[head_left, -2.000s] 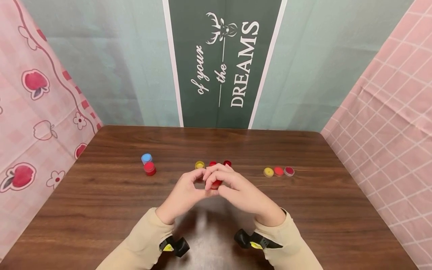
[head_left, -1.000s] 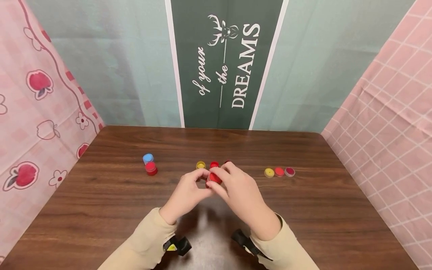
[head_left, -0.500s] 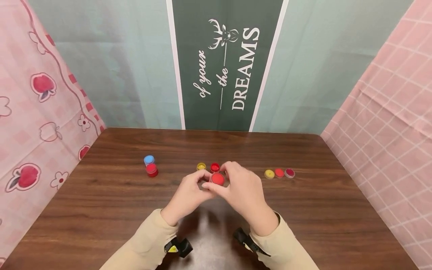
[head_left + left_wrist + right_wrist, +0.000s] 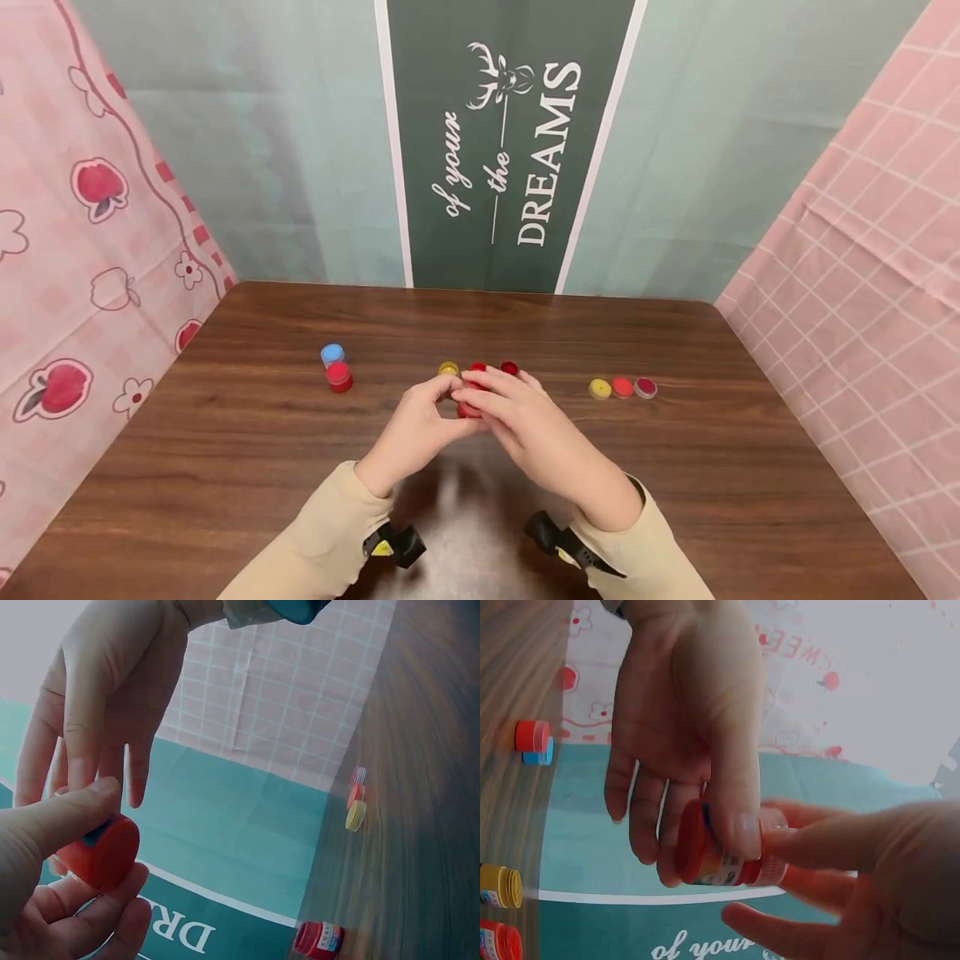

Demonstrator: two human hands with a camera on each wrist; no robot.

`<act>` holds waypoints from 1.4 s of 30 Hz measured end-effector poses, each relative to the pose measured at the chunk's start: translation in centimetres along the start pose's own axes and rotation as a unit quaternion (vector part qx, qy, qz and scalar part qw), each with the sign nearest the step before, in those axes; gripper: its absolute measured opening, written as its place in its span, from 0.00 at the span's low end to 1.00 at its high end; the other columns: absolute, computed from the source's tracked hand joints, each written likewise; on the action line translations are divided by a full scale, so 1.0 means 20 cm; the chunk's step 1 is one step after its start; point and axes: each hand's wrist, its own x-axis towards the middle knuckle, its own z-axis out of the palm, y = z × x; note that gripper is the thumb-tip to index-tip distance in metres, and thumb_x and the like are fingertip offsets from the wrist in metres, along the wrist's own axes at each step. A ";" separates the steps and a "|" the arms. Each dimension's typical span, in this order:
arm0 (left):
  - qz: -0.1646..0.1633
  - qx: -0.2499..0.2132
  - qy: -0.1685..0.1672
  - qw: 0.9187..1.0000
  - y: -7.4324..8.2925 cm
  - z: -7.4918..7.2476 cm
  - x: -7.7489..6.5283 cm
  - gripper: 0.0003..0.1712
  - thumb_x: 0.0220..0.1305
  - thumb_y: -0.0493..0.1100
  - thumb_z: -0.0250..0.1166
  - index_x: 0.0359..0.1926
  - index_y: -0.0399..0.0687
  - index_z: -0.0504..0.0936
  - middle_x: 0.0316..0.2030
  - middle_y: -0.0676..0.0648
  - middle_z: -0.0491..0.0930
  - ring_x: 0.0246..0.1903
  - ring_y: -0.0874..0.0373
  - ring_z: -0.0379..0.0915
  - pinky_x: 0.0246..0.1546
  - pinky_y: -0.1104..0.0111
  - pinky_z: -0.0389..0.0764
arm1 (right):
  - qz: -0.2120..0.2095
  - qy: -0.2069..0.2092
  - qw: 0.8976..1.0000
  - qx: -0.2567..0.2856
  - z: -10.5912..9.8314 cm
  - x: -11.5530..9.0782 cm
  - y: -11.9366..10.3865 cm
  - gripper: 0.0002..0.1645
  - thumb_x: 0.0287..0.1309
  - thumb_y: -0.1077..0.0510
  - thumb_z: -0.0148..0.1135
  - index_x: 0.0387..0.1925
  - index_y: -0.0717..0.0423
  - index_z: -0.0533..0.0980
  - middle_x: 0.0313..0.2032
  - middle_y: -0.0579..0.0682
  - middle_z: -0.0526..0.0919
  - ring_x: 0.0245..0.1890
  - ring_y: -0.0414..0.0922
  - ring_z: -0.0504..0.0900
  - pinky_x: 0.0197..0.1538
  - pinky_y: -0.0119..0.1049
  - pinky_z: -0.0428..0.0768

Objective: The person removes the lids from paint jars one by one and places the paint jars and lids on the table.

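A small red paint jar (image 4: 727,870) is held up above the table between both hands. My left hand (image 4: 408,429) grips it around the body, thumb on one side and fingers on the other; the jar's red base faces the left wrist camera. Around the clear ribbed lid (image 4: 775,859), the thumb and fingers of my right hand (image 4: 543,446) pinch from the opposite side. In the head view the right fingers cover most of the jar. Just behind the hands stand a lidless yellow jar (image 4: 448,368), a red jar (image 4: 478,367) and a dark red jar (image 4: 509,367).
To the right lie a yellow lid (image 4: 600,389), a red lid (image 4: 622,387) and a dark red lid (image 4: 646,387) in a row. On the left, a lidded blue jar (image 4: 332,354) stands behind a lidded red jar (image 4: 339,377). Fabric hangs around the wooden table (image 4: 225,467).
The right hand has shifted its hold on the lid, swinging its fingers back over the jar's top, which showed half a second ago. My left hand keeps its grip nearly in place.
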 end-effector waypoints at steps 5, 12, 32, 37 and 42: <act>-0.004 -0.011 -0.010 1.000 -0.01 0.00 0.00 0.13 0.51 0.43 0.72 0.38 0.48 0.80 0.35 0.54 0.79 0.37 0.59 0.74 0.39 0.61 0.76 | 0.064 0.045 0.997 -0.006 0.02 0.02 0.00 0.24 0.52 0.50 0.68 0.51 0.51 0.75 0.60 0.52 0.70 0.64 0.54 0.62 0.59 0.70 0.38; -0.018 -0.016 -0.019 1.000 -0.01 0.01 0.01 0.12 0.51 0.41 0.71 0.38 0.47 0.80 0.34 0.53 0.79 0.37 0.58 0.73 0.39 0.63 0.76 | 0.074 0.111 0.986 -0.101 0.08 0.04 0.02 0.22 0.43 0.48 0.74 0.38 0.54 0.78 0.34 0.45 0.79 0.37 0.43 0.77 0.61 0.67 0.48; -0.008 -0.025 -0.018 1.000 0.00 -0.03 0.01 0.14 0.52 0.42 0.71 0.41 0.47 0.80 0.35 0.52 0.79 0.38 0.58 0.73 0.44 0.56 0.76 | 0.008 0.136 0.991 -0.008 0.08 0.05 0.02 0.18 0.48 0.60 0.71 0.43 0.57 0.78 0.41 0.47 0.76 0.37 0.39 0.77 0.39 0.31 0.78; -0.011 -0.020 -0.019 1.000 0.00 -0.04 0.01 0.12 0.53 0.42 0.71 0.38 0.50 0.78 0.32 0.53 0.77 0.36 0.58 0.73 0.44 0.53 0.76 | -0.025 0.082 0.993 0.079 0.05 0.04 0.02 0.18 0.53 0.68 0.63 0.48 0.60 0.76 0.49 0.50 0.75 0.47 0.42 0.76 0.46 0.33 0.77; 0.007 -0.019 -0.018 1.000 0.00 -0.05 0.01 0.15 0.51 0.41 0.72 0.40 0.48 0.79 0.35 0.54 0.79 0.39 0.58 0.74 0.46 0.54 0.75 | 0.005 0.091 0.992 0.092 0.06 0.04 0.02 0.27 0.49 0.59 0.70 0.51 0.59 0.73 0.50 0.48 0.73 0.49 0.41 0.74 0.50 0.34 0.75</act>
